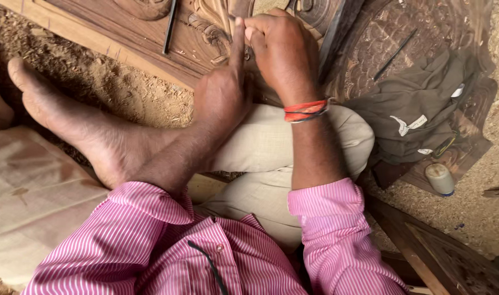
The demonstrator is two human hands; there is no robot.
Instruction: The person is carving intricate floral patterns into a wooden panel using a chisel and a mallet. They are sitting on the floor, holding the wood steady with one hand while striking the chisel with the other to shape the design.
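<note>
Two hands on carved wood panel [151, 38] near its edge — right hand [282, 52] curled shut w/ small tool, barely visible; left hand [222, 93] open, finger extended. Panel likely heavy, stiff — grip by edges.

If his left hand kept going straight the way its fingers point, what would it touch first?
The left hand points up the picture, fingertip already at the carved panel beside the right hand. Going on, it would probably slide over that carving; whether it already touches is unclear.

Left hand [222, 93] flat; right hand [279, 49] clenched
</note>
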